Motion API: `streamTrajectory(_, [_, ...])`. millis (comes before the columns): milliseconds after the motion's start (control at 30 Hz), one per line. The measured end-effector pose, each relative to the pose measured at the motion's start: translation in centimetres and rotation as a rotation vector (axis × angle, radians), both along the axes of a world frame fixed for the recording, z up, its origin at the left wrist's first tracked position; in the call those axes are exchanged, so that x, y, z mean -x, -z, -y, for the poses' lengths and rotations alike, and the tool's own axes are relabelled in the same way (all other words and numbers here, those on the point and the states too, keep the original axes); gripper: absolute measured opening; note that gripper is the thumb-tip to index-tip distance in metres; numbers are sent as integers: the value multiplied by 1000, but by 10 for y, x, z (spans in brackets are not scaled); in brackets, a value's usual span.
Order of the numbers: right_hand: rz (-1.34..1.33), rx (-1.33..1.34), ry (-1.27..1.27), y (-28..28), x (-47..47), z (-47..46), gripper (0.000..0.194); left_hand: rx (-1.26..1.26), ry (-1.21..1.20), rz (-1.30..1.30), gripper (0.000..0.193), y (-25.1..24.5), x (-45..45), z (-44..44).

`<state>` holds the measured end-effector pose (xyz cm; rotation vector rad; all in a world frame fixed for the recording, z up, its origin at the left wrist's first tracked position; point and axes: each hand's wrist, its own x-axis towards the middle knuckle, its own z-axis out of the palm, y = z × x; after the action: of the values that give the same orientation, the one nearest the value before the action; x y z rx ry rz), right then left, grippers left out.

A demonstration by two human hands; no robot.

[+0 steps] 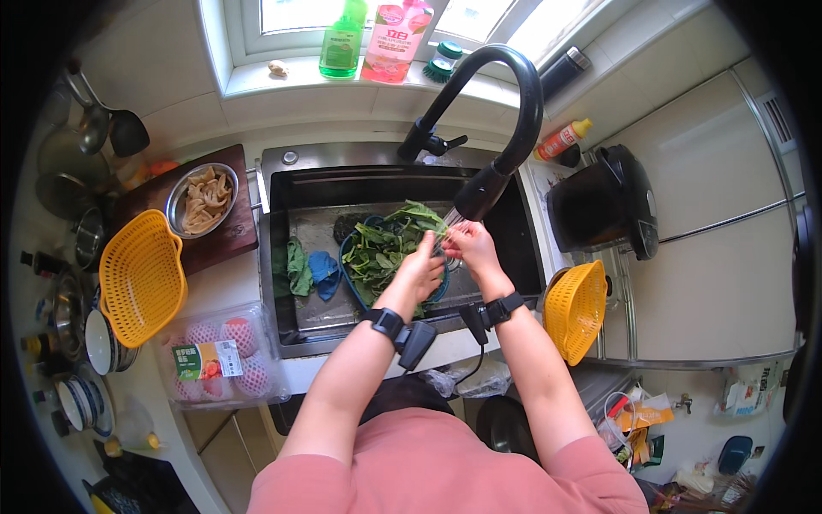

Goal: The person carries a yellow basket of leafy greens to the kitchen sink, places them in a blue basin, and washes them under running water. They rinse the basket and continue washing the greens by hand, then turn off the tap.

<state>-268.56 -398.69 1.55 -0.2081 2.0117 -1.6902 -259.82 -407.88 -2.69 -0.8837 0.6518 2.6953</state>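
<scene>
Under the black pull-down faucet [488, 186], water streams over my hands. My right hand [474, 250] pinches a sprig of leafy greens [425, 217] between its fingertips. Close beside it, my left hand [419, 273] is cupped with its thumb up against the leaves; blur hides whether its fingers grip any. Below both hands, a blue basket [347, 266] heaped with leafy greens [379, 250] sits in the dark sink [314, 315]. Part of the basket is hidden by my left hand and the leaves. A green cloth [299, 266] and a blue cloth [325, 274] lie left of it.
Left of the sink, a metal bowl of cut pale food [207, 200] rests on a wooden cutting board [221, 257], near a yellow basket [141, 276] and boxed, net-wrapped produce [218, 356]. Rightward are another yellow basket [578, 311] and a black appliance [594, 205]. Bottles [395, 45] line the windowsill.
</scene>
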Motion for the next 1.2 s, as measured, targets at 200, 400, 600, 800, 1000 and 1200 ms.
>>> streamTrajectory(200, [165,-63,-89,6,-32,-14,13,-115,-370,-80,36,15,22,-9])
streamTrajectory(400, [96,-163,-116,-8,-28,-34,15,-224,-590,33,21,4,52,-5])
streamTrajectory(600, [106,-188,-182,-13,-30,-42,13,-273,-545,36,33,0,52,-10])
streamTrajectory(800, [106,-193,-207,-14,-24,-51,13,-240,-355,12,34,11,52,-9])
streamTrajectory(1000, [67,-95,-84,-15,10,-64,12,459,-144,216,67,55,40,75])
streamTrajectory(1200, [-133,-584,-550,23,-4,-68,53,1470,425,146,45,92,30,133])
